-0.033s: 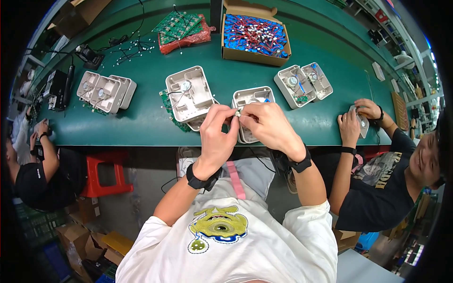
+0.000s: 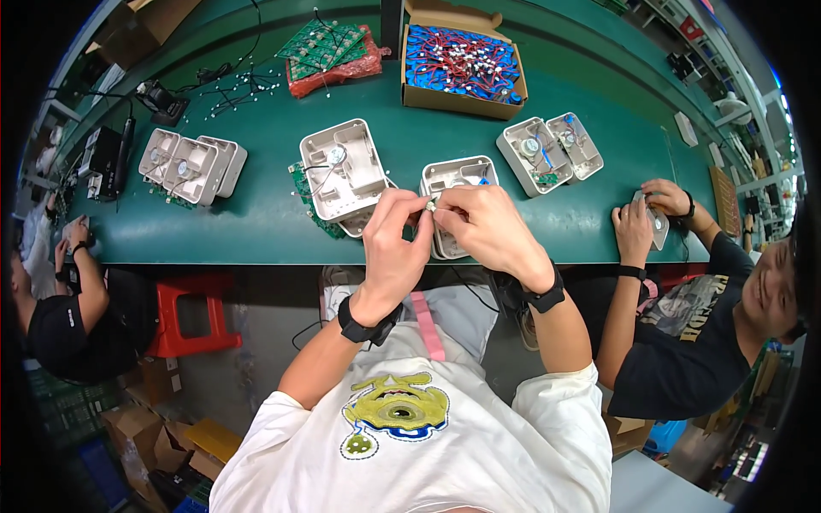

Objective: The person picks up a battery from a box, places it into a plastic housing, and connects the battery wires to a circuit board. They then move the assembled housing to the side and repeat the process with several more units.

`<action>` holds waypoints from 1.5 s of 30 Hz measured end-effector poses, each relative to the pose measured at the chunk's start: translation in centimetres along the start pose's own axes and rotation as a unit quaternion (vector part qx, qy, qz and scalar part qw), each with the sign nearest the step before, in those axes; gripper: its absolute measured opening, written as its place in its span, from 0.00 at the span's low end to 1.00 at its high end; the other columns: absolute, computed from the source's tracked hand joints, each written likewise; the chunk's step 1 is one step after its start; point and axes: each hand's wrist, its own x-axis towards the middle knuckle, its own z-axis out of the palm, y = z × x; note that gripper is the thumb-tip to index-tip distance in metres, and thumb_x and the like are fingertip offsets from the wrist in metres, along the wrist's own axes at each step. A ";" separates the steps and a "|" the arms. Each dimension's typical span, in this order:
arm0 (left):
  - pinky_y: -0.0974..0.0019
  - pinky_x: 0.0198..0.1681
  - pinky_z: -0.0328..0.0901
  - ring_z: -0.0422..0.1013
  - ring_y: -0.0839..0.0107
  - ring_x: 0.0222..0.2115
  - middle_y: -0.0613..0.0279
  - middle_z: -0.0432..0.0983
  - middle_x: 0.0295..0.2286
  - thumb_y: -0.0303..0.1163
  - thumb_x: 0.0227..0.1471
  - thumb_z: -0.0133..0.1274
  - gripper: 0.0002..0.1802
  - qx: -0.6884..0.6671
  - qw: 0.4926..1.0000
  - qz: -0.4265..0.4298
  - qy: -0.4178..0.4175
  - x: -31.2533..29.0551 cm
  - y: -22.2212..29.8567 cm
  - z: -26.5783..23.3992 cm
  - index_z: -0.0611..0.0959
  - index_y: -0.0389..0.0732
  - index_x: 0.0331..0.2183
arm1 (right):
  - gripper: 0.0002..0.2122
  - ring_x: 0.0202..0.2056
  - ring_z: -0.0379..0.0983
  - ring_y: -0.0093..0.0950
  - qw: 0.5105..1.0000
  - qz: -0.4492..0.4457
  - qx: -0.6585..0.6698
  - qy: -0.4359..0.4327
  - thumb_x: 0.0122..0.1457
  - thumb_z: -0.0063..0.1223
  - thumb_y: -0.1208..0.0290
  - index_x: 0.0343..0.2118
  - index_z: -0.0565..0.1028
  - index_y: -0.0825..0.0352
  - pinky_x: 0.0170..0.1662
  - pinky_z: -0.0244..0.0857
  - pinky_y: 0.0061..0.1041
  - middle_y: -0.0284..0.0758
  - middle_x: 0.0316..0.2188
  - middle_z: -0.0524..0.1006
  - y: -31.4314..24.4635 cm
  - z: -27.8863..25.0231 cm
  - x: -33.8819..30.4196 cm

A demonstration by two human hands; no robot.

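Fingertips of my left hand and my right hand meet in a pinch over a white plastic housing. Between them is a small whitish connector, held from both sides. My hands cover most of that housing's near part; a bit of blue shows inside it. Just left of my left hand lies a larger open white housing with a round speaker and a black wire. Green circuit boards stick out from beneath its left side.
A cardboard box of blue batteries with red wires stands at the back, beside circuit boards on red bubble wrap. More white housings sit left, others right. A co-worker's hands work at the right; another person sits far left.
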 end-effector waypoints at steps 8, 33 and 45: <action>0.64 0.32 0.73 0.76 0.63 0.28 0.54 0.76 0.34 0.12 0.51 0.61 0.09 0.064 0.997 0.047 -0.013 -0.2 0.0 0.2 0.83 0.28 0.37 | 0.09 0.27 0.78 0.46 1.000 0.024 -0.017 0.002 0.59 0.56 0.72 0.29 0.80 0.74 0.32 0.68 0.38 0.47 0.23 0.80 0.3 0.3 0.0; 0.68 0.34 0.75 0.76 0.74 0.28 0.58 0.78 0.36 0.19 0.56 0.62 0.13 -0.082 0.981 -0.116 -0.133 1.1 3.1 -0.8 0.85 0.32 0.45 | 0.52 0.61 0.59 0.65 0.936 0.046 -0.183 0.298 0.46 0.76 0.69 0.72 0.53 0.69 0.62 0.59 0.59 0.65 0.65 0.56 -0.3 5.7 -5.0; 0.61 0.40 0.73 0.76 0.62 0.38 0.51 0.75 0.46 0.19 0.54 0.63 0.18 0.115 0.978 0.095 -0.144 -3.4 0.5 -1.2 0.85 0.36 0.48 | 0.40 0.60 0.67 0.50 0.962 0.047 -0.006 0.271 0.51 0.71 0.71 0.65 0.61 0.71 0.63 0.64 0.40 0.51 0.61 0.66 7.6 -1.4 -5.0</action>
